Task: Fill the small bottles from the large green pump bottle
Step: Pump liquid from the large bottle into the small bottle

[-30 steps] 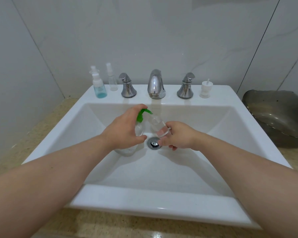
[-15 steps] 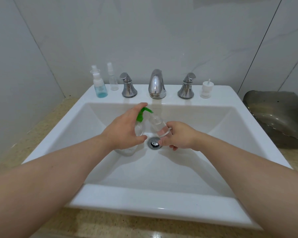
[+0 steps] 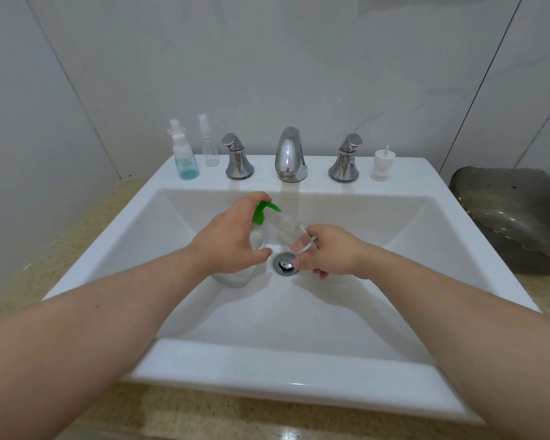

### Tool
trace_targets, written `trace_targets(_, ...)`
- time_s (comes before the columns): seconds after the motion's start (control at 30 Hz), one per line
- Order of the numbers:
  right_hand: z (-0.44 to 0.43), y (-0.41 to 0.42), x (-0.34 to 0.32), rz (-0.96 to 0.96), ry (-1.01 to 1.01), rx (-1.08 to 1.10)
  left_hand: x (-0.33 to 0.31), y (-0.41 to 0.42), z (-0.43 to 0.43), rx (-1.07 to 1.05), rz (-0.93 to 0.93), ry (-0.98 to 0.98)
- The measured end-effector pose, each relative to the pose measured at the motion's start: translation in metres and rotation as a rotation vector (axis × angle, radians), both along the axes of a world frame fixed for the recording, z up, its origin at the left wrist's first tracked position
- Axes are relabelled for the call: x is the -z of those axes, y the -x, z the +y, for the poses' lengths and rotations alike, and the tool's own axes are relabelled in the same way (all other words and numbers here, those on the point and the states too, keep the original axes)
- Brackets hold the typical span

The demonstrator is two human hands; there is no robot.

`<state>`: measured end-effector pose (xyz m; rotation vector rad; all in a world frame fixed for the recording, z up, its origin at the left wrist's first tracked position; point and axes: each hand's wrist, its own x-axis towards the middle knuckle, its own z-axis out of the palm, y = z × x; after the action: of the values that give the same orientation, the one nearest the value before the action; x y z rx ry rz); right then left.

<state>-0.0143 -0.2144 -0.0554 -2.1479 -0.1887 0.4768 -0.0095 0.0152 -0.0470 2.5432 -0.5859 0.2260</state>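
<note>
Green-topped pump bottle [image 3: 261,215] behind left hand [image 3: 229,239], small bottle [image 3: 288,229] faint, perhaps tilted

The sink's [image 3: 299,369] back edge is crowded. A blue-tinted bottle [image 3: 186,163] and a clear spray bottle [image 3: 211,150] stand at its left corner, then the left tap handle [image 3: 238,160], spout [image 3: 290,157] and right tap handle [image 3: 346,160], with a white pump top [image 3: 382,163] toward the right corner. The gaps between them are narrow. Mid-basin, the left hand [image 3: 226,239] grips the green pump bottle [image 3: 262,212] and the right hand [image 3: 334,252] holds a small bottle [image 3: 288,227]. The basin's side and front slopes lie open. A grey bowl [image 3: 515,217] blocks the space beyond the right edge.
</note>
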Motion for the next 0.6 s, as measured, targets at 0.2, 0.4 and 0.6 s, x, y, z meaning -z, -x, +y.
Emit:
trace_targets(0.2, -0.0003, -0.0005, 0.0003, -0.005, 0.001, 0.004, 0.0019, 0.0000, 0.0012, -0.003, -0.012, -0.020)
trace_targets(0.4, -0.0009, -0.0010, 0.0003, -0.011, -0.005, 0.002, 0.0005, 0.0007, 0.0008, -0.006, 0.000, -0.029)
trace_targets(0.6, 0.0000, -0.0003, -0.0007, -0.010, -0.002, 0.002, -0.0018, 0.0002, -0.0004, -0.011, 0.014, -0.013)
